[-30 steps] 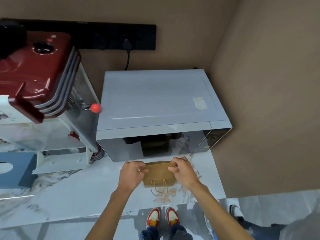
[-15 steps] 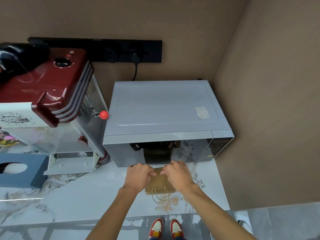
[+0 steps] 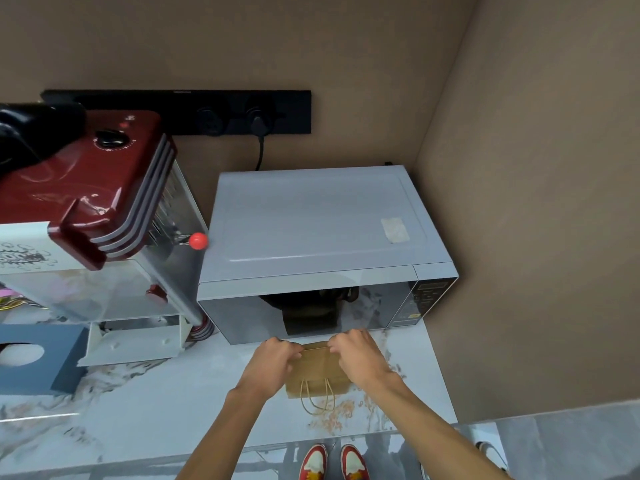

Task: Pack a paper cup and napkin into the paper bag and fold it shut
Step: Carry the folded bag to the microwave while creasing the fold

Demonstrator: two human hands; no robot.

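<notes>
Bag [image 3: 317, 370]: brown paper, on the marble surface [image 3: 166, 410] just before the microwave [image 3: 322, 237], cord handles toward the person.
Left hand [image 3: 268, 365]: closed on the bag's top left edge.
Right hand [image 3: 360, 358]: closed on the top right edge.
Cup, napkin: not visible.
Left: red-topped machine [image 3: 86, 188].

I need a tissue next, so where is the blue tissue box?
The blue tissue box sits at the head view's far left edge on the marble counter, beside the white machine base.
</notes>
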